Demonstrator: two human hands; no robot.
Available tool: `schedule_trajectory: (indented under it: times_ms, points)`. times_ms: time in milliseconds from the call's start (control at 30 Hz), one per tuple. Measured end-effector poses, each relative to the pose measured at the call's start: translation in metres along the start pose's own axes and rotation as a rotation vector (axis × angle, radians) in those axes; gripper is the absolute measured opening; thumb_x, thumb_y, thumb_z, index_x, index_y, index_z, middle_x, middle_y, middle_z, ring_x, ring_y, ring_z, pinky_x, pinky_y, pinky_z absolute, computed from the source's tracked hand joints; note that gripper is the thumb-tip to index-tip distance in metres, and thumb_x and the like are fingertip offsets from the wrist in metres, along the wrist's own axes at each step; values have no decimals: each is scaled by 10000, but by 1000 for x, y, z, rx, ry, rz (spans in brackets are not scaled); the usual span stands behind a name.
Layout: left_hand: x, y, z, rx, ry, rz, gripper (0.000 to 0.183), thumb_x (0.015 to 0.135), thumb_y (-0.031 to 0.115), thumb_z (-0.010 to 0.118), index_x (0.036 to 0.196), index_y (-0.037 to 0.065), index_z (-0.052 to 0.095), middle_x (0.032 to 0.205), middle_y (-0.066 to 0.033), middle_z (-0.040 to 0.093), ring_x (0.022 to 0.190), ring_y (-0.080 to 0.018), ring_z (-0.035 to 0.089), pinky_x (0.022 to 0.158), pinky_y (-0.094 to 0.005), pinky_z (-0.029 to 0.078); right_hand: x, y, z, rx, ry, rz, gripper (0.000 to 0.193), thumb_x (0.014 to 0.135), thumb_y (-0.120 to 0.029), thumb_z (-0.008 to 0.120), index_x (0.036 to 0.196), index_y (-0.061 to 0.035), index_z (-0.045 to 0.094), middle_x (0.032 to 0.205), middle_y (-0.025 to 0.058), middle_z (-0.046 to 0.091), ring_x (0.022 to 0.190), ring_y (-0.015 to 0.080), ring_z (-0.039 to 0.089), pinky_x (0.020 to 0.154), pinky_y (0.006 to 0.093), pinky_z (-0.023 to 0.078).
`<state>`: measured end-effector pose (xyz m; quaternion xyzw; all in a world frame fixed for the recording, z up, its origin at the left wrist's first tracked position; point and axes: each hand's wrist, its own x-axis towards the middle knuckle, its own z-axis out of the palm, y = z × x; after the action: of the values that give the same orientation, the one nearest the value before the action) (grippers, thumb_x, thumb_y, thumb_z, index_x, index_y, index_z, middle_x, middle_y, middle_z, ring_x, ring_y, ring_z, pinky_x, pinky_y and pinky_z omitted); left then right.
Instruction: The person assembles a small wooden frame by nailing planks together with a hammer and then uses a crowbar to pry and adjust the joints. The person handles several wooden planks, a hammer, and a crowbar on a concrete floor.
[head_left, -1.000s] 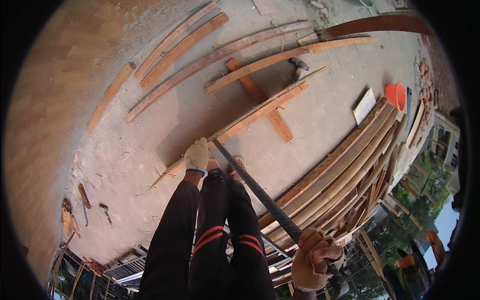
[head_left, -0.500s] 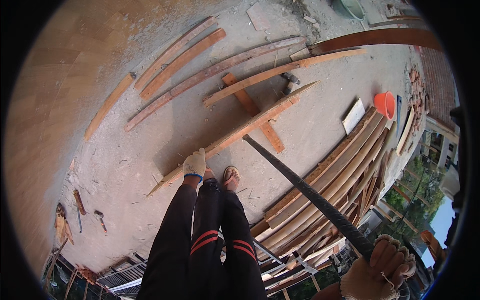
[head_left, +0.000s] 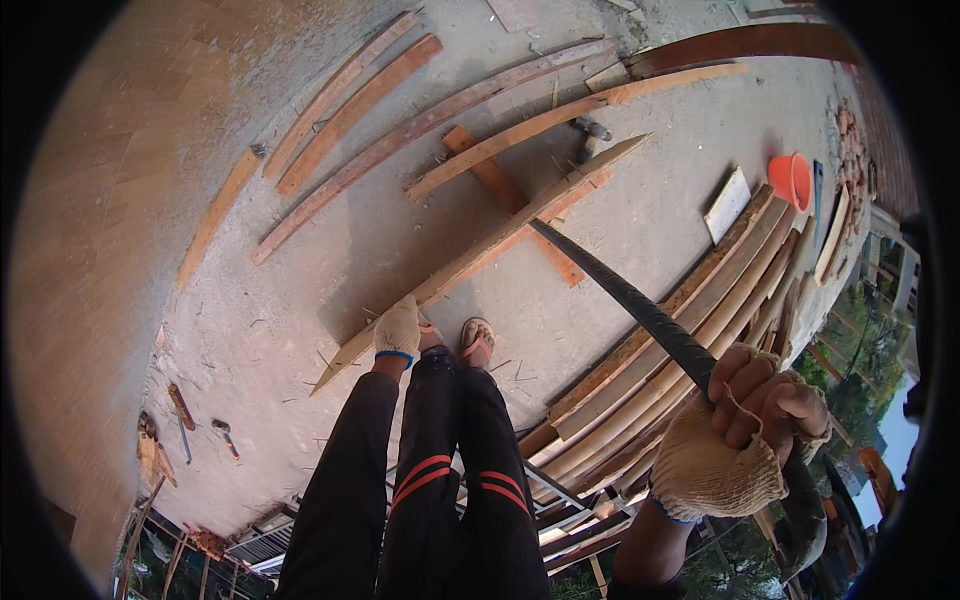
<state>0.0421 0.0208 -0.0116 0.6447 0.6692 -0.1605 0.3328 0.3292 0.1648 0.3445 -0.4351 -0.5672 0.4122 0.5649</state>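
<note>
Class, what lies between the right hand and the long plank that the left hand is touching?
In the head view, a dark bar spans that stretch, from the right hand to the plank.

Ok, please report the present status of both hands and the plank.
Left hand on plank, grip unclear. Right hand closed on black bar, tip at plank. Crosswise board underneath.

Standing by, I'd say the left head-worn fisheye looks steeply down from close above the wearer's legs (head_left: 430, 410), taking in the floor (head_left: 650, 240) out to its right edge, where bricks (head_left: 851, 150) lie.
</note>
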Motion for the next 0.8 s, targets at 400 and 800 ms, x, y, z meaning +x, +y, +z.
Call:
schedule_trajectory:
  times_ms: [400, 800]
  points:
    - [26, -13, -31, -109, -171, -47, 229, 894, 171, 577, 1069, 29, 531, 976, -242, 689, 927, -424, 682, 795, -512, 548, -68, -22, -65, -110, 406, 132, 70, 939, -95, 571, 987, -44, 576, 599, -8, 426, 553, 137, 443, 629, 352, 452]
    - [15, -12, -18, -27, -120, -9, 186, 917, 165, 523, 1059, 46, 508, 936, -223, 679, 863, -408, 699, 726, -503, 563, -151, 12, -238, 198, 1013, 288, 75, 841, -55, 524, 775, -76, 495, 649, 2, 335, 610, 176, 401, 717, 373, 467]
